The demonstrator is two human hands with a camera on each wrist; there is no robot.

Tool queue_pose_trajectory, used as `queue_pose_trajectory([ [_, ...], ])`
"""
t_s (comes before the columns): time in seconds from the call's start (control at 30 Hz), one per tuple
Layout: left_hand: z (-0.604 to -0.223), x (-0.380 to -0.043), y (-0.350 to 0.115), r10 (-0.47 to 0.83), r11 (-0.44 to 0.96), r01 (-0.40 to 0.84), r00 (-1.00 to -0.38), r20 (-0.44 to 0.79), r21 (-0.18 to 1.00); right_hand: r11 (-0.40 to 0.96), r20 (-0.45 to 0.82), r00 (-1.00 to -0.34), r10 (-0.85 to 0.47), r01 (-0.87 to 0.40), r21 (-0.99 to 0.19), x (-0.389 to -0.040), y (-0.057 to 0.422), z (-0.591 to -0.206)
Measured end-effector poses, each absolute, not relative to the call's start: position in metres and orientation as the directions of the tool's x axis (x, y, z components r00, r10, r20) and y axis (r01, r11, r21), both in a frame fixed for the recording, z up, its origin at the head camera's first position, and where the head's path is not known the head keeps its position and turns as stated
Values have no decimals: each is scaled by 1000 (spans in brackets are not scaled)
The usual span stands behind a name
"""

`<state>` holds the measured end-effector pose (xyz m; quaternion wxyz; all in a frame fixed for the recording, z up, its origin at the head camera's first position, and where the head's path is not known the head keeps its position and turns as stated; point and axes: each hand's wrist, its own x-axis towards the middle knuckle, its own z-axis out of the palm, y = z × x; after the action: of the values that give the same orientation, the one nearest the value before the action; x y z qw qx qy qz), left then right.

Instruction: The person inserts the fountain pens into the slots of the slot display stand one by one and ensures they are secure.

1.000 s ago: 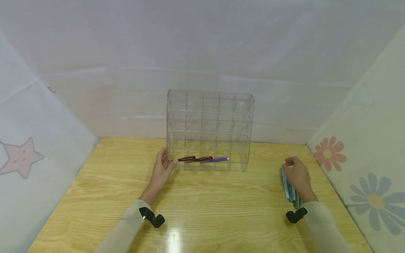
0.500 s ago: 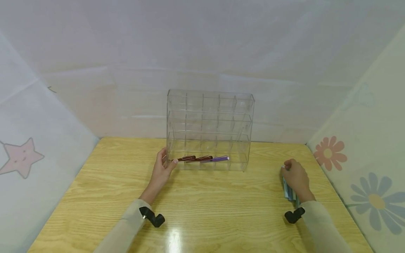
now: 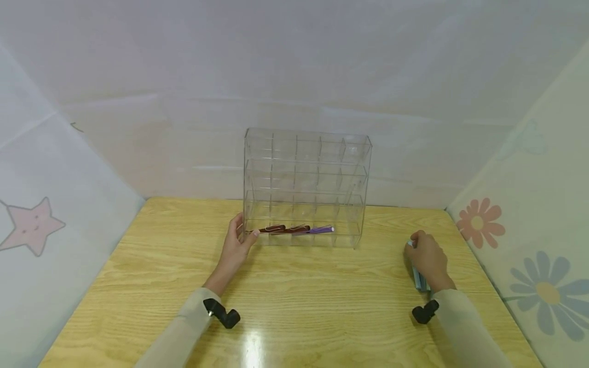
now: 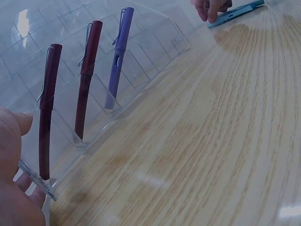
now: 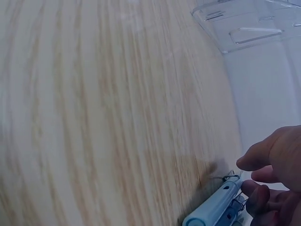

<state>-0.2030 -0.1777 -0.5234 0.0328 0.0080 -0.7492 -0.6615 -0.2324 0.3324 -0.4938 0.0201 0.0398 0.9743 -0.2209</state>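
A clear acrylic pen organizer point(image 3: 303, 199) with tiered compartments stands near the back of the table. My left hand point(image 3: 235, 249) grips its lower left edge, thumb in front and fingers behind. Two dark red pens point(image 4: 50, 108) point(image 4: 87, 77) and a purple pen point(image 4: 118, 59) lean in its bottom row. At the right, my right hand point(image 3: 428, 258) is over several bluish pens lying side by side. Its bent fingers touch the end of a light blue pen point(image 5: 214, 205), while the thumb stands apart from it. The hand partly hides the pens.
The wooden table point(image 3: 322, 306) runs up to a pale back sheet point(image 3: 294, 66). Printed side sheets with a star point(image 3: 32, 225) and flowers point(image 3: 545, 291) border it. A black wrist camera point(image 3: 222, 313) sits on each sleeve.
My right hand has shifted slightly left and lower over the pens, its fingertips drawing in toward their far ends. My left hand keeps its grip on the organizer.
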Motion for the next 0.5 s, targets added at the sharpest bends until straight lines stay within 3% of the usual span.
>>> queue_pose_trajectory([
  [0.5, -525, -204, -178, -58, 113, 29, -998, 35, 993, 957, -52, -999, -2, 13, -291, -234, 312, -494],
])
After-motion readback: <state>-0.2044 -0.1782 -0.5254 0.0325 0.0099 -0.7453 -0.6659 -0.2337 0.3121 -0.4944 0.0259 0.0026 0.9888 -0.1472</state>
